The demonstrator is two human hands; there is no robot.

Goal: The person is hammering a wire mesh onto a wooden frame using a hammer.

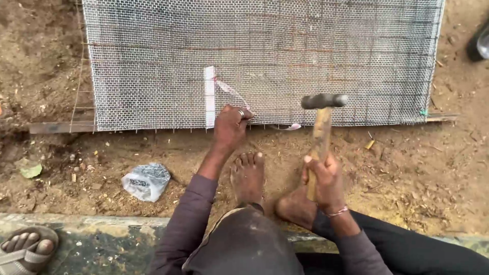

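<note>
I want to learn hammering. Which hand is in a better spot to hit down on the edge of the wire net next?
Probably the right hand. It grips the wooden handle of the hammer, whose head is raised just above the wire mesh edge. The left hand is pinching something small at that edge, so it is busy steadying.

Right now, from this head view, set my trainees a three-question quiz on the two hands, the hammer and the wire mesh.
1. True or false: the right hand grips the hammer by its wooden handle.
2. Where does the left hand rest? A) on the plastic bag B) at the near edge of the wire mesh C) on the bare foot
3. Fill in: the hammer's head is raised above the ____.

Key: 1 true; 2 B; 3 mesh edge.
</note>
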